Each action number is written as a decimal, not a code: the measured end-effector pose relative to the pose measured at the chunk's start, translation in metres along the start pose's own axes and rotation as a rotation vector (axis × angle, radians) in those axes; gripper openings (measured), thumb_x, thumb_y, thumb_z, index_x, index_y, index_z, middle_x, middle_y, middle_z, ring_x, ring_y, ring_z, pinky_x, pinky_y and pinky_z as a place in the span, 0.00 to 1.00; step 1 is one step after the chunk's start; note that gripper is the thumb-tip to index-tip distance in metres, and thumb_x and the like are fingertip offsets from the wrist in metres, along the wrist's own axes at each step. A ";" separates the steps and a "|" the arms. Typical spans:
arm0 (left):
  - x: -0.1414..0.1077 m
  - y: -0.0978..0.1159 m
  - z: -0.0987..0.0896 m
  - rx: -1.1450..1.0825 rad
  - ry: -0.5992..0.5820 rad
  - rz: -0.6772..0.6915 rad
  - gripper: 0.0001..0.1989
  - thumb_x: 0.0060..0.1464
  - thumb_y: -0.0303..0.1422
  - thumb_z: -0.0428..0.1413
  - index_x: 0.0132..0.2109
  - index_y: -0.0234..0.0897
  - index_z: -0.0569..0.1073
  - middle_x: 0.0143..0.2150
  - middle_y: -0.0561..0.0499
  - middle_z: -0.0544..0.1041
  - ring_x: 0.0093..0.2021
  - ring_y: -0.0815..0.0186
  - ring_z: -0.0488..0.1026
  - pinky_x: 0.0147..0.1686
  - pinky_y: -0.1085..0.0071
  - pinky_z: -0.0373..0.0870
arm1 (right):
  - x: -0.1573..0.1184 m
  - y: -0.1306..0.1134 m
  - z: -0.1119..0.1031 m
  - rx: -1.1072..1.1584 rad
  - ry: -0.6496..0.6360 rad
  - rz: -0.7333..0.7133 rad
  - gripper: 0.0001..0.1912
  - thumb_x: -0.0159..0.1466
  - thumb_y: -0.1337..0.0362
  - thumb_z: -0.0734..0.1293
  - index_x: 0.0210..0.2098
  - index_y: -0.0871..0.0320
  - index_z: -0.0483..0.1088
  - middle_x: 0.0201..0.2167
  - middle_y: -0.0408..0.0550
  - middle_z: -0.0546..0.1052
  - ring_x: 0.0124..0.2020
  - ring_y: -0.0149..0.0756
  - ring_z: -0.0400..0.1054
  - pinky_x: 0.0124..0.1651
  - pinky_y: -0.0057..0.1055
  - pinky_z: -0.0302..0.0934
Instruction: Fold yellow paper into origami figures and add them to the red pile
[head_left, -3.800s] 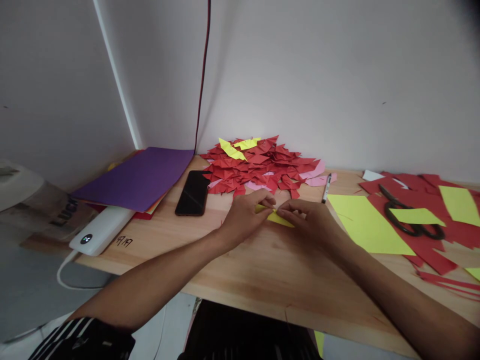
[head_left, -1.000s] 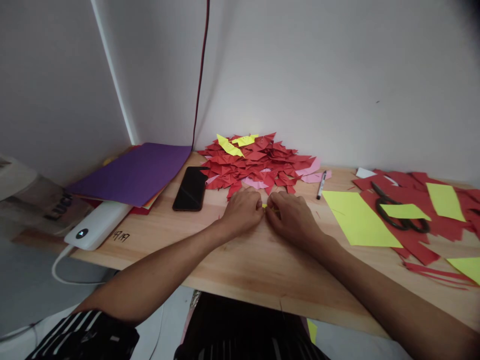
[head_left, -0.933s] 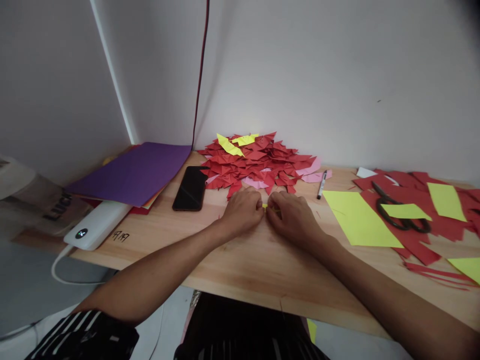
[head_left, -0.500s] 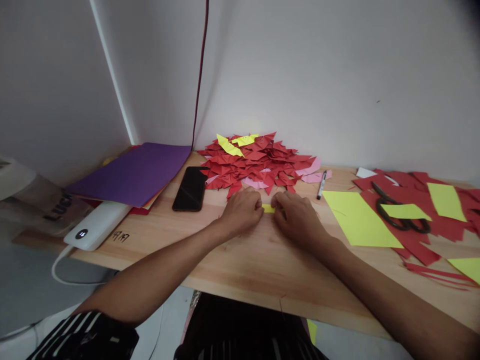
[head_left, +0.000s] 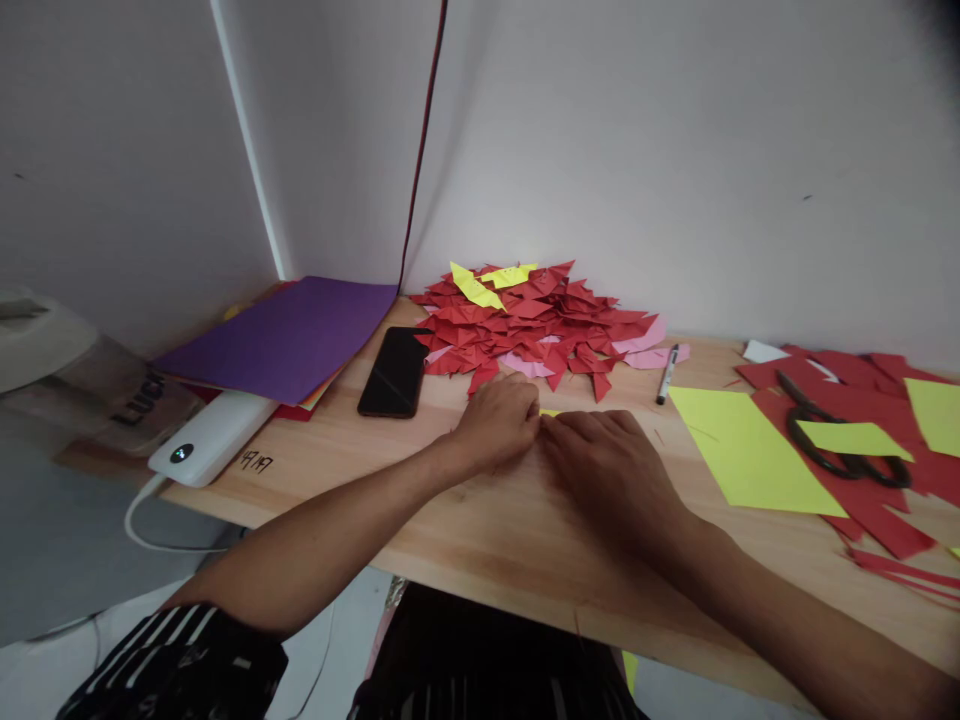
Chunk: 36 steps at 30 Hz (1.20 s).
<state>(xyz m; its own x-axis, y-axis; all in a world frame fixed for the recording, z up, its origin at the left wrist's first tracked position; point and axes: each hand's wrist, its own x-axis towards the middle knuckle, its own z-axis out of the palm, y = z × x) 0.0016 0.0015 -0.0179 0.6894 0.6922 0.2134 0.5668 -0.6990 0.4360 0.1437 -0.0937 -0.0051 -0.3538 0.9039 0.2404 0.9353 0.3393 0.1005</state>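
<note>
A small yellow paper piece point(head_left: 550, 412) lies on the wooden table point(head_left: 480, 530), mostly covered by my hands. My left hand point(head_left: 501, 420) is closed over its left end, fingers curled. Beside it, my right hand point(head_left: 604, 460) rests palm down with its fingers together, the fingertips on the paper and close to my left hand. Just behind them rises a heap of folded red papers point(head_left: 525, 325), with a few pink ones and yellow folded pieces point(head_left: 476, 288) on top.
On the left are a black phone point(head_left: 394, 372), purple sheets point(head_left: 292, 335), a white power bank point(head_left: 214, 440) and a plastic container point(head_left: 97, 380). To the right lie a pen point(head_left: 667, 374), a yellow sheet point(head_left: 750, 450), scissors point(head_left: 825, 460) and red scraps point(head_left: 892, 525).
The view has shifted slightly, so the table items appear farther right. My right hand has flattened and moved nearer my left, covering more of the yellow paper.
</note>
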 end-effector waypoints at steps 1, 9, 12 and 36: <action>0.000 0.000 0.000 -0.004 -0.004 0.004 0.06 0.53 0.26 0.48 0.28 0.36 0.66 0.36 0.48 0.72 0.41 0.63 0.67 0.41 0.66 0.63 | 0.000 -0.001 -0.001 -0.020 -0.008 0.004 0.13 0.64 0.72 0.60 0.43 0.62 0.74 0.37 0.53 0.78 0.37 0.42 0.67 0.41 0.37 0.46; 0.000 0.001 -0.004 -0.007 -0.023 0.008 0.05 0.51 0.27 0.51 0.28 0.36 0.64 0.36 0.49 0.71 0.40 0.63 0.66 0.41 0.65 0.64 | 0.000 -0.005 -0.009 -0.150 -0.138 0.071 0.13 0.66 0.68 0.59 0.34 0.62 0.75 0.32 0.56 0.75 0.35 0.45 0.66 0.39 0.40 0.45; 0.000 0.000 -0.004 -0.013 -0.030 0.002 0.05 0.51 0.26 0.51 0.28 0.36 0.64 0.35 0.49 0.71 0.40 0.63 0.66 0.40 0.66 0.63 | 0.000 -0.003 -0.011 -0.175 -0.162 0.089 0.14 0.67 0.68 0.58 0.33 0.63 0.75 0.33 0.57 0.75 0.35 0.46 0.67 0.40 0.41 0.45; 0.001 -0.002 -0.005 -0.023 -0.035 0.003 0.05 0.50 0.26 0.51 0.27 0.36 0.64 0.35 0.49 0.71 0.40 0.64 0.66 0.41 0.66 0.63 | -0.003 -0.012 -0.014 -0.168 -0.198 0.102 0.12 0.67 0.66 0.59 0.37 0.64 0.74 0.33 0.58 0.76 0.35 0.48 0.68 0.40 0.42 0.47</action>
<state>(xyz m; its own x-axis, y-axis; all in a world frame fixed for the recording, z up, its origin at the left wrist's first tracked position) -0.0010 0.0046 -0.0145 0.7069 0.6829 0.1841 0.5542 -0.6966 0.4556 0.1337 -0.1038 0.0067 -0.2333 0.9702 0.0658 0.9455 0.2105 0.2485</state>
